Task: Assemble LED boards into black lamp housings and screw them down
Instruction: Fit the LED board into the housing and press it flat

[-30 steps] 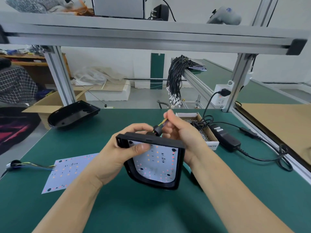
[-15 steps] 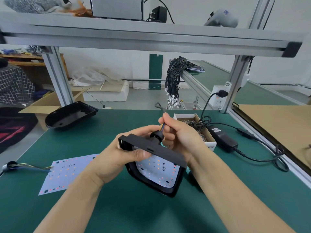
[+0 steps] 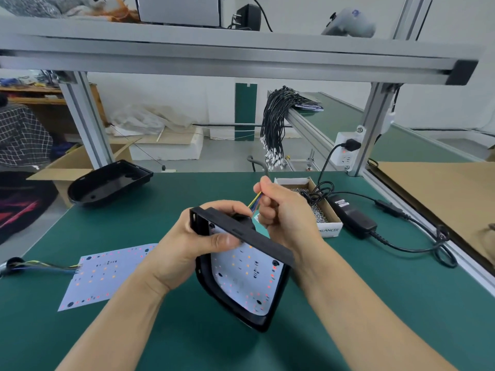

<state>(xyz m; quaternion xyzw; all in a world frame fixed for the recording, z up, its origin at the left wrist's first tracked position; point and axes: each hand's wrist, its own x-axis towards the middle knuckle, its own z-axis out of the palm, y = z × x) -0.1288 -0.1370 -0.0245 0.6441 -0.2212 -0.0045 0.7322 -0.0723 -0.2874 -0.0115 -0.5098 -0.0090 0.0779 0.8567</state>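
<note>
housing (image 3: 263,243) with led board (image 3: 246,274), frame centre, tilted above mat | left hand (image 3: 192,245) grips its top rim | right hand (image 3: 284,210) pinches coloured wires (image 3: 254,201) | spare board (image 3: 107,271) lower left

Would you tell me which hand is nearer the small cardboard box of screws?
Right. The right hand pinches the wires just beside the cardboard box of screws; the left hand grips the black housing farther away.

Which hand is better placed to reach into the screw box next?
Right, probably. The right hand pinches the wires just beside the screw box, while the left hand grips the black housing holding the LED board, farther from it.
</note>
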